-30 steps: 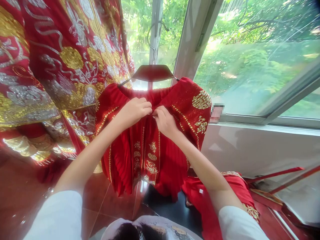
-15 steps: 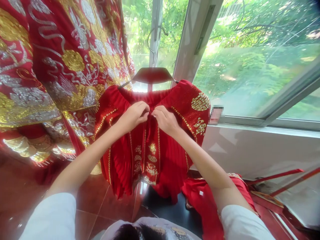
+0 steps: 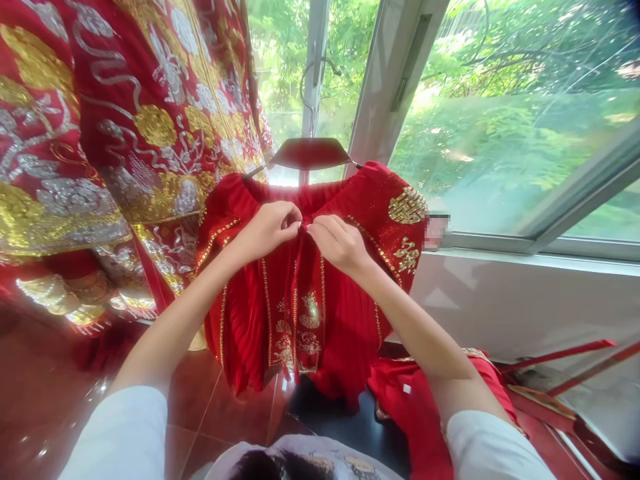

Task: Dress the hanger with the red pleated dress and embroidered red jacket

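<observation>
A red pleated garment with gold embroidery and beaded trim hangs in front of me on a dark hanger. My left hand pinches the top front edge at the middle. Just to its right, my right hand is also closed there, its fingertips nearly meeting the left ones. Between the fingertips is red cloth or cord, too small to make out fully. Thin red cords run down the front and end in tassels near the hem. Both hands partly cover the neckline.
Red robes with gold and silver embroidery hang close on the left. Behind stands a window frame with a sill at right. Below right, red cloth lies over a black surface, near a red wooden frame.
The view has shifted slightly, so everything sits a little further right. Tassels now show at the garment's hem. Both hands keep their grip at the top front edge, with small finger movements.
</observation>
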A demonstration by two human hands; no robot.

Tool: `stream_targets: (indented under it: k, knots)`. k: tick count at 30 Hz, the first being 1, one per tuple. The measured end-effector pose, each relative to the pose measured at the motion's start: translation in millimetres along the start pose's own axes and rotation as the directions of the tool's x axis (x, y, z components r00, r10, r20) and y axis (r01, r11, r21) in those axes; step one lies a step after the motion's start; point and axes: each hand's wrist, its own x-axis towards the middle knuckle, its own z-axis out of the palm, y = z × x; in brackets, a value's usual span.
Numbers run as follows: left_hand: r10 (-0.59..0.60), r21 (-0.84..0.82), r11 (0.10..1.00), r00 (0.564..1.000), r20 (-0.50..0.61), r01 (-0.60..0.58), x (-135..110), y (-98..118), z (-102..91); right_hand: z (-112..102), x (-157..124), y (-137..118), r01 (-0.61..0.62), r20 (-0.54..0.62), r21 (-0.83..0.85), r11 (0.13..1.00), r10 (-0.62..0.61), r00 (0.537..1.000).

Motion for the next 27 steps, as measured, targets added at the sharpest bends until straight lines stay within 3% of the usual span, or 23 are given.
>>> stream_targets:
  k: [6, 9, 12, 15, 19, 22, 27]
  knots:
    - [-0.004, 0.259, 0.966, 0.998, -0.068, 0.021, -4, 7, 11.1, 0, 1, 0, -0.142, 0.111, 0.140, 0.980, 0.127, 0.986]
    - [0.093, 0.422, 0.901, 0.995, 0.035, -0.099, -3, 10, 11.4, 0, 0, 0, -0.143, 0.095, 0.169, 0.975, 0.129, 0.987]
    - [0.131, 0.403, 0.894, 0.975, 0.179, -0.194, 0, 12, 4.9, -1, -5, 1, -0.081, 0.032, 0.158, 0.984, 0.077, 0.997]
    - [0.167, 0.280, 0.933, 0.960, 0.225, -0.228, 3, 10, -3.4, -2, -10, 3, -0.036, -0.006, 0.161, 0.986, 0.037, 0.999]
    - [0.205, 0.121, 0.966, 0.963, 0.177, -0.228, 3, 4, -9.9, 3, -15, 2, -0.010, -0.105, 0.158, 0.987, 0.027, 0.994]
    - [0.161, 0.074, 0.983, 0.981, 0.105, -0.169, 1, 2, -7.4, 11, -18, 1, -0.025, -0.180, 0.186, 0.982, 0.059, 0.982]
    - [-0.003, 0.069, 0.998, 0.992, -0.129, 0.012, -6, 5, 11.6, 28, -17, -5, -0.217, -0.157, 0.229, 0.949, 0.256, 0.954]
